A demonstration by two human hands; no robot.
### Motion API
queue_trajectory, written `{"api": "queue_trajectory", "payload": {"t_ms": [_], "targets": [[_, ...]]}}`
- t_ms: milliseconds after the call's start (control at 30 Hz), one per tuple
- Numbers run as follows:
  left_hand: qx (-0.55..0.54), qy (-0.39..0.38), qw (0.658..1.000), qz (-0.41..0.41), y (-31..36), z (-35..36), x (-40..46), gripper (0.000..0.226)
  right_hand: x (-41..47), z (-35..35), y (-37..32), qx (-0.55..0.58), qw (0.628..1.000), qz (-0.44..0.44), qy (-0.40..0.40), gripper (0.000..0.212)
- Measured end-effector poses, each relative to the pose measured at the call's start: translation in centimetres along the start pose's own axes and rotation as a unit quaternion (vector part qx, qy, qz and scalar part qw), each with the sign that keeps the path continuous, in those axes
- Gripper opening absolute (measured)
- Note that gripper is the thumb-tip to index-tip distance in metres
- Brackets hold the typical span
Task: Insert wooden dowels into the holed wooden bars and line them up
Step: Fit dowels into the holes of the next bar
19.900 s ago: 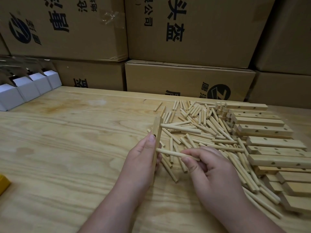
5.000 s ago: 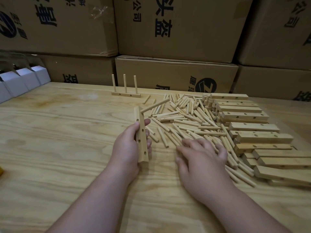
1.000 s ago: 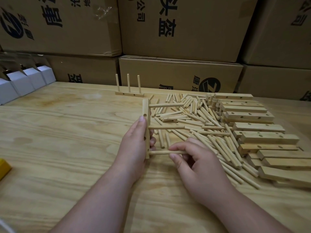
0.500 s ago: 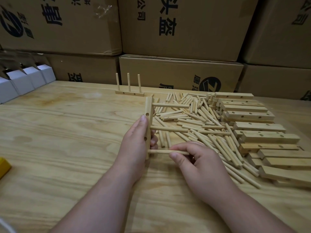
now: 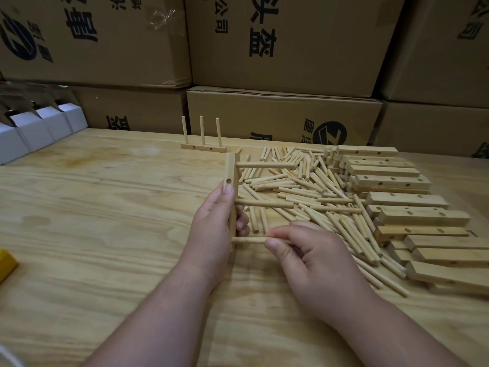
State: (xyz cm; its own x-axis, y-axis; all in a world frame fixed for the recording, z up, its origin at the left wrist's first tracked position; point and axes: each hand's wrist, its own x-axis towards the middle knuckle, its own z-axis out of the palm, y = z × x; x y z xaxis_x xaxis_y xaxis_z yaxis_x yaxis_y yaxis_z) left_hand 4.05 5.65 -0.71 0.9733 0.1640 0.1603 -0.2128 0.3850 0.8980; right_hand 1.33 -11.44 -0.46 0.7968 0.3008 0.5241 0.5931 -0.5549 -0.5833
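My left hand (image 5: pixel 211 231) grips a holed wooden bar (image 5: pixel 230 172) held on end above the table. Two dowels, an upper one (image 5: pixel 264 164) and a middle one (image 5: pixel 264 203), stick out of it to the right. My right hand (image 5: pixel 307 252) pinches a third dowel (image 5: pixel 248 240) whose left end meets the bar's lowest hole. A finished bar (image 5: pixel 203 148) with three upright dowels stands at the back of the table. Loose dowels (image 5: pixel 304 192) lie in a heap to the right, and beyond them is a row of holed bars (image 5: pixel 407 200).
Stacked cardboard boxes (image 5: pixel 285 115) wall off the back of the wooden table (image 5: pixel 92 221). White open cartons (image 5: pixel 39 131) stand at the far left. A yellow object (image 5: pixel 6 263) lies at the left edge.
Over the last second my right hand has kept the third dowel at the bar's lowest hole. The bar and both hands have barely moved.
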Motion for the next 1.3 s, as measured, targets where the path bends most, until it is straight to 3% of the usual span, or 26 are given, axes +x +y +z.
{"api": "queue_trajectory", "payload": {"t_ms": [200,533,633,767,867,933,1100,1200,1300], "targets": [[0.023,-0.01,1.0,-0.007,0.0,0.0,0.0,0.026,0.1,-0.5,-0.7,-0.109,0.993,-0.014,-0.035,0.029],[0.042,-0.032,0.999,-0.003,-0.2,0.0,-0.1,0.034,-0.2,-0.1,-0.7,-0.114,0.992,0.01,-0.054,0.046],[0.072,-0.006,0.997,0.001,-0.3,-0.2,-0.1,0.041,-0.4,0.5,-0.3,-0.054,0.998,0.035,-0.025,0.044],[0.07,0.013,0.997,-0.012,-0.6,-0.1,-0.2,0.031,-0.3,0.7,-0.2,0.087,0.99,0.081,0.074,0.016],[-0.016,-0.002,0.999,-0.048,-0.2,0.4,0.0,0.028,-0.2,0.3,0.2,0.21,0.957,0.132,0.148,0.043],[-0.061,0.001,0.997,-0.046,0.0,0.5,0.2,0.025,-0.1,0.0,0.1,0.238,0.943,0.158,0.172,0.048],[-0.103,-0.003,0.994,-0.036,0.0,0.5,0.3,0.022,0.1,0.2,-0.4,0.192,0.958,0.143,0.156,0.013],[-0.106,-0.008,0.994,-0.031,0.0,0.4,0.3,0.031,0.2,0.4,-0.6,0.154,0.972,0.123,0.13,0.017],[-0.098,-0.003,0.995,-0.021,-0.1,0.3,0.2,0.036,1.3,0.0,-0.5,0.136,0.972,0.164,0.098,0.013]]}}
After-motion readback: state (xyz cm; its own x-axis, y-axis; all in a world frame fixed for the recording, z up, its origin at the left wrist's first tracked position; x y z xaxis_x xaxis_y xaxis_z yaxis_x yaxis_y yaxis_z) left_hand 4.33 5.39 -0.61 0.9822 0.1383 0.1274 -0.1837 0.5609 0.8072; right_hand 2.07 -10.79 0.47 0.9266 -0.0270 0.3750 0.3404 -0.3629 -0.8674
